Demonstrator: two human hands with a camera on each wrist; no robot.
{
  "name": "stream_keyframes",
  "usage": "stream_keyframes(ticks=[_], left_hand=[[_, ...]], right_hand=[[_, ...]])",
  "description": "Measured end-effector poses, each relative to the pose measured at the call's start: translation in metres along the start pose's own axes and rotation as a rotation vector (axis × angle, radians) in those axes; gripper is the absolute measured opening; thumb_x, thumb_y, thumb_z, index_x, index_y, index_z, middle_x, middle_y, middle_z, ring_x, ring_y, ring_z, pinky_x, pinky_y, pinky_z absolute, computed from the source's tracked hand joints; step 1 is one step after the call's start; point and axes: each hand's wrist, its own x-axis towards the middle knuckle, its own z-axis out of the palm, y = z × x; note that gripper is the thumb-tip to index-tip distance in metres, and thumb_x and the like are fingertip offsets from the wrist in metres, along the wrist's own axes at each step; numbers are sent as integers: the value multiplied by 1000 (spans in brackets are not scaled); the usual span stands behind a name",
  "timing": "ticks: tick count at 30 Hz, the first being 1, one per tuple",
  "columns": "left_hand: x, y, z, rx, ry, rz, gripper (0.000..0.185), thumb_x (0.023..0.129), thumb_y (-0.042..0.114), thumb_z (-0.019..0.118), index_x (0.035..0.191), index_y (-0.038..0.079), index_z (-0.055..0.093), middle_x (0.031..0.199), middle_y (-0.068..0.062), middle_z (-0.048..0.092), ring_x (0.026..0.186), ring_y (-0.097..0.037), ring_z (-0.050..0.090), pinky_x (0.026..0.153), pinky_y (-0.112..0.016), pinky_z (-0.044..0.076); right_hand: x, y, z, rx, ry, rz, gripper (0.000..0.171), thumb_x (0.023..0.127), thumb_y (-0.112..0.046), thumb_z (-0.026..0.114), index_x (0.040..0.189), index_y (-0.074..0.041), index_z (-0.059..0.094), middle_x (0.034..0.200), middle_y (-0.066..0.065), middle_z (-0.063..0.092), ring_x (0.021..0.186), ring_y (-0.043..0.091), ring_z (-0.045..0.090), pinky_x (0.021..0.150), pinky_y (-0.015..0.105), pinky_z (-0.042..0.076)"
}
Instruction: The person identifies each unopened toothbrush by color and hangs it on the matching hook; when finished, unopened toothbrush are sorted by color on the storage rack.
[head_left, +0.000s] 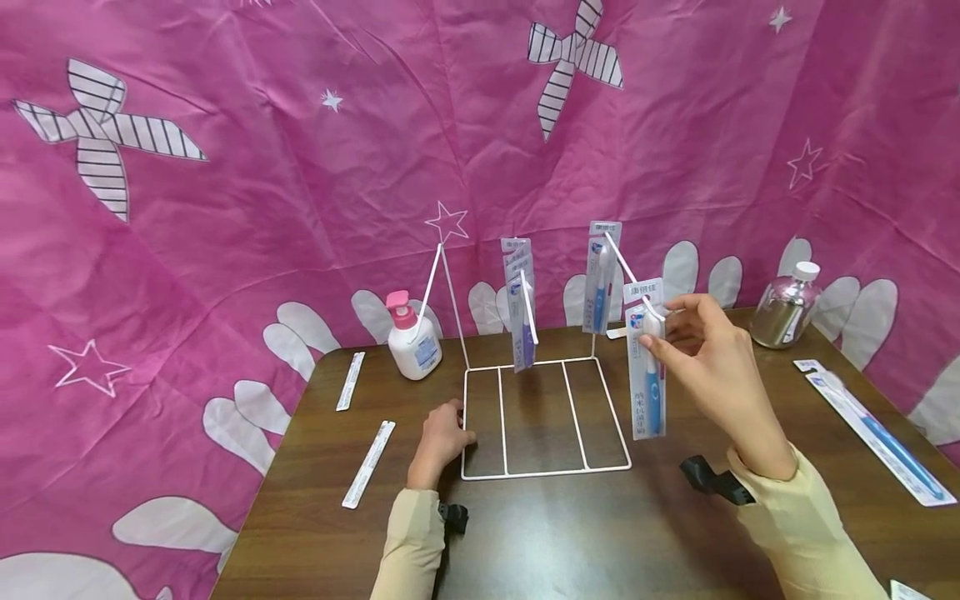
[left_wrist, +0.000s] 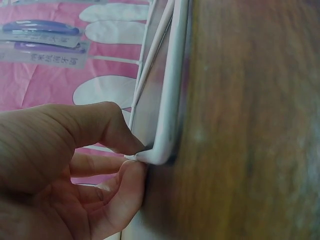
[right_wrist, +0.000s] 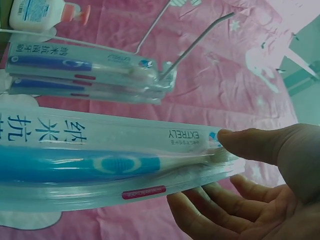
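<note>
- Right hand (head_left: 705,350) pinching top of toothbrush pack (head_left: 647,375) w/ thumb + fingers, pack hanging upright, just beside front-right hook (head_left: 628,275) of wire rack (head_left: 543,417).
- Left hand (head_left: 442,437) pinching front-left corner of rack base, thumb + forefinger on the wire; left wrist view confirms grip (left_wrist: 140,152).
- Judgement, step in hand: getting pack's hang hole onto hook tip. Best to keep pack square to hook, line hole up w/ tip, slide along wire w/o twisting; hold base down so rack doesn't tip.
- Can't tell if hole already on the hook – fingers cover it.
- Rack holds packs on 2 other hooks: purple-brush packs (head_left: 519,304) mid, blue one (head_left: 600,279) further back.
- Pump bottle (head_left: 412,342) left of rack, contents not visible.
- Clear bottle (head_left: 783,308) far right w/ white cap, contents unclear.
- Another pack (head_left: 877,433) flat on table (head_left: 570,542), right side; 2 slim white strips (head_left: 360,417) on left.
</note>
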Motion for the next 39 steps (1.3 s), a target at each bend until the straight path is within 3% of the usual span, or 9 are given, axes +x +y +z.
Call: stream_keyframes(ticks=[8, 14, 16, 20, 28, 39], left_hand=[[-2, 2, 2, 5, 3, 6, 47, 72, 4, 81, 115, -2, 63, 82, -7, 59, 74, -27, 56, 67, -41, 48], [-4, 2, 2, 11, 13, 11, 48, 71, 4, 81, 115, -3, 64, 81, -6, 58, 75, -27, 55, 68, -41, 47], [-5, 2, 2, 12, 16, 13, 47, 71, 4, 82, 114, -3, 64, 81, -6, 58, 76, -27, 55, 68, -41, 48], [-4, 3, 1, 18, 13, 11, 48, 71, 4, 82, 115, -3, 63, 82, -6, 57, 76, -27, 55, 69, -41, 48], [-3, 3, 2, -4, -11, -18, 48, 74, 5, 83, 118, -3, 63, 84, -7, 59, 77, -26, 56, 68, -40, 49], [-2, 2, -1, -8, 3, -9, 49, 74, 5, 83, 118, -3, 63, 84, -8, 59, 77, -27, 56, 70, -42, 49]], right_hand=[[25, 17, 14, -13, -3, 0, 41, 82, 0, 81, 113, 5, 56, 87, 20, 71, 72, -11, 56, 65, 8, 43], [43, 26, 26, -39, -21, -9, 40, 86, -8, 80, 115, 5, 55, 90, 22, 71, 79, 31, 69, 70, 15, 42], [49, 30, 30, -36, -21, -26, 41, 87, -10, 79, 116, 6, 55, 91, 24, 71, 80, 38, 69, 72, 20, 45], [61, 37, 36, -27, -23, -30, 42, 89, -11, 77, 118, 7, 54, 93, 26, 69, 84, 41, 68, 77, 32, 46], [77, 44, 47, -59, 0, -10, 39, 90, -10, 74, 117, 7, 52, 93, 26, 68, 83, 40, 67, 76, 45, 45], [88, 45, 53, -94, 13, -3, 39, 90, -13, 76, 116, 6, 54, 95, 26, 68, 84, 40, 66, 77, 49, 44]])
